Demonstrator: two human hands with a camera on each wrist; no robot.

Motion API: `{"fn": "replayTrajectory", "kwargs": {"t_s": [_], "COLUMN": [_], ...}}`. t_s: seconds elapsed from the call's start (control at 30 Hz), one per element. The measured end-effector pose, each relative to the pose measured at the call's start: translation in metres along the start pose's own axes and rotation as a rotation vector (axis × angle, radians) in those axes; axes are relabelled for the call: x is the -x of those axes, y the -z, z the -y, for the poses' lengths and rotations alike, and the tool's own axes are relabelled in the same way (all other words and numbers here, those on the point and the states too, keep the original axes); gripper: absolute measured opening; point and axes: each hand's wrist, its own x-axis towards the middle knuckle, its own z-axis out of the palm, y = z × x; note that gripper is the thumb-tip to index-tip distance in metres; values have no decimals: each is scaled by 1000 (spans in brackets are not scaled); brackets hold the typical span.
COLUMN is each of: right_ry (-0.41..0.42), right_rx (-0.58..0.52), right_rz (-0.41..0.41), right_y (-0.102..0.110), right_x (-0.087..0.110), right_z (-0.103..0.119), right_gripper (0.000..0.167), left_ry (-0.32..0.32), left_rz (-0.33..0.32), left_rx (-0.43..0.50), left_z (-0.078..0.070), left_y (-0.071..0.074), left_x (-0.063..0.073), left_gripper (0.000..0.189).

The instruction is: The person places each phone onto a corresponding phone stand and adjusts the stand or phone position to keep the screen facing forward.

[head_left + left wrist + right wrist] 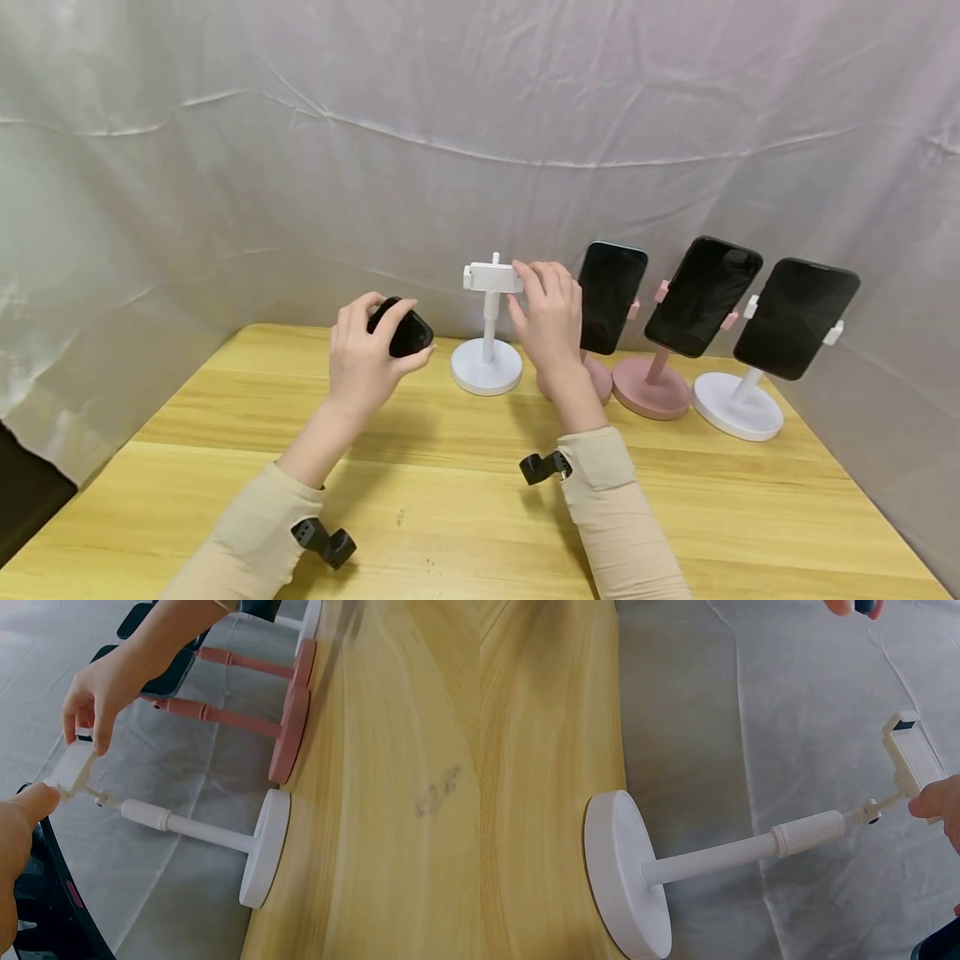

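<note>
A black smartphone [411, 335] is gripped by my left hand [362, 354], fingers along its upper edge and thumb at the lower one. To its right stands a white phone stand [489, 329] with a round base. My right hand [551, 312] pinches the right end of the stand's white clamp [491, 277], which holds no phone. In the left wrist view the smartphone [56, 900] is partly cut off at the frame edge. The right wrist view shows the clamp [919, 761] tilted on its thin joint, with the right thumb [934, 799] against it.
Two pink phone stands [651, 390] and another white one [738, 408] stand at the right, each carrying a black phone. My right forearm partly hides the nearest pink base. A grey cloth [375, 167] hangs behind the wooden table [435, 508].
</note>
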Motion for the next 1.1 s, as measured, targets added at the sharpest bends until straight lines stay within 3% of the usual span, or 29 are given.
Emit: {"fn": "replayTrajectory", "kwargs": {"t_s": [0.9, 1.1], "right_ry": [16, 18], "right_rx": [3, 9], "right_rz": [-14, -14], "right_y": [0, 0], "right_x": [0, 0], "right_z": [-1, -1], "right_gripper": [36, 36], "left_ry": [34, 67], "left_rz": [-57, -95], "left_rx": [83, 109], "left_z": [-33, -41], "left_y": [-23, -26], "left_x": [-30, -37], "left_gripper": [59, 57]}}
